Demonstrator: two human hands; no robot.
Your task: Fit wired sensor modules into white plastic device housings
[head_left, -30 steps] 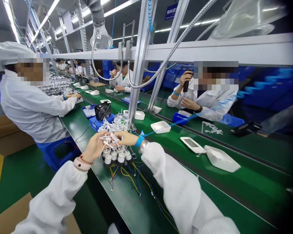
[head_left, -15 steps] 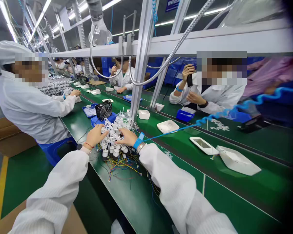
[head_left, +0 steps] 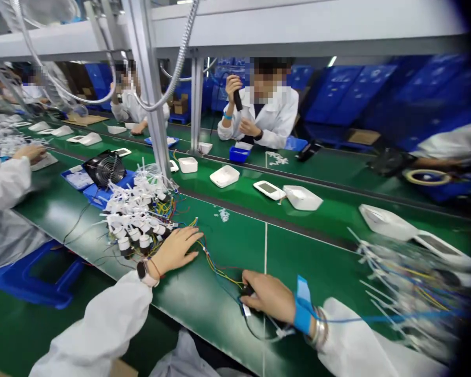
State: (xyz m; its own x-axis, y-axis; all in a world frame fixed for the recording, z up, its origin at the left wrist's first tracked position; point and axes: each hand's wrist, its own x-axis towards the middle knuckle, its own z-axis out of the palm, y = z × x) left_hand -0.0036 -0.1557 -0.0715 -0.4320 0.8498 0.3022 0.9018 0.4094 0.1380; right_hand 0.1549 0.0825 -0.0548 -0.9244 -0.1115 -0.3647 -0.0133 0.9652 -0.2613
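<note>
My right hand [head_left: 272, 296] is closed around a small black pump [head_left: 247, 289] low over the green bench. Coloured wires [head_left: 220, 272] run from it toward the left, and a pale tube curls below it. Most of the pump is hidden by my fingers. My left hand [head_left: 176, 248] is open, palm down, fingers stretched out by the far end of these wires. Just left of it stands a pile of pumps [head_left: 135, 209] with white caps, white tubes or ties sticking up, and tangled leads.
A black fan [head_left: 105, 168] rests by blue trays [head_left: 76, 178] behind the pile. White device housings [head_left: 302, 198] lie along the green belt. More tubes and wires [head_left: 412, 288] are heaped at right, blurred. A metal post [head_left: 147, 84] rises behind. Co-workers sit left and across.
The view has swung right. My right hand has left the pile and moved right with a pump and its wires. My left hand has come off the pile and opened.
</note>
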